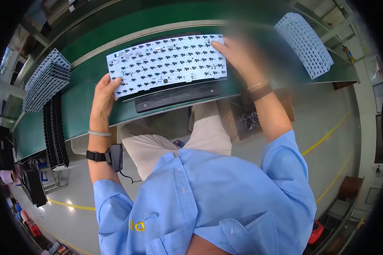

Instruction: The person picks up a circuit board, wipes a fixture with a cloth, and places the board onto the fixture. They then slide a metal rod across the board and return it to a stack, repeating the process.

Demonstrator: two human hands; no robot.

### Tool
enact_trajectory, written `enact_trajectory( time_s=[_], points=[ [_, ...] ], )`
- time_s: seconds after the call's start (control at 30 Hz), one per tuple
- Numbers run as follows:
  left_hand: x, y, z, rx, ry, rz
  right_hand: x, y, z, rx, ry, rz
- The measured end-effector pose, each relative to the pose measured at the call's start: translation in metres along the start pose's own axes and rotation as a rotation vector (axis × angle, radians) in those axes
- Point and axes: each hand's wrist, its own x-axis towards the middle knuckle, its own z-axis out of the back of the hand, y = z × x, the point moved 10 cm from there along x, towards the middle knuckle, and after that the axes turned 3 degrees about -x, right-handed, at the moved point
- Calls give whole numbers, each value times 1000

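A white keyboard circuit board [168, 63], dotted with rows of small black parts, is held up between my two hands, slightly tilted. My left hand [105, 91] grips its lower left corner, the thumb on the face and the fingers behind. My right hand [235, 53] pinches the upper right edge, with the thumb on the face and the other fingers hidden or blurred. Beneath the board lies a black fixture [178, 98] with screws in its front bar, at the bench's near edge; the board covers most of it.
On the left of the green bench [81, 111] stands a stack of white perforated plates [49, 80], with long black slotted strips [55, 131] nearer me. Another stack of white plates [304, 44] is at the far right. Below the bench sits a cardboard box [242, 121] holding small pieces.
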Motion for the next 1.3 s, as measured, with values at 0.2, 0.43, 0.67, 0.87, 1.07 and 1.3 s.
enact_trajectory(
  time_s=[0.2, 0.43, 0.67, 0.87, 1.07, 1.3],
  points=[
    [-23, 1, -14, -434, -200, -197, -37, -57, 31, -227, -102, 216],
    [-43, 8, -17, -574, -344, -338, -67, -78, 35, -404, 48, 354],
    [-41, 27, 7, -527, -407, -337, -126, -39, 134, -265, -100, 365],
    [-39, 37, 26, -533, -439, -304, -268, -56, 264, -289, -261, 33],
    [-36, 27, 31, -487, -425, -346, -378, -88, 305, -405, -498, -395],
    [-42, 6, 4, -390, -355, -365, -313, -149, 253, -646, -489, -348]
  ],
)
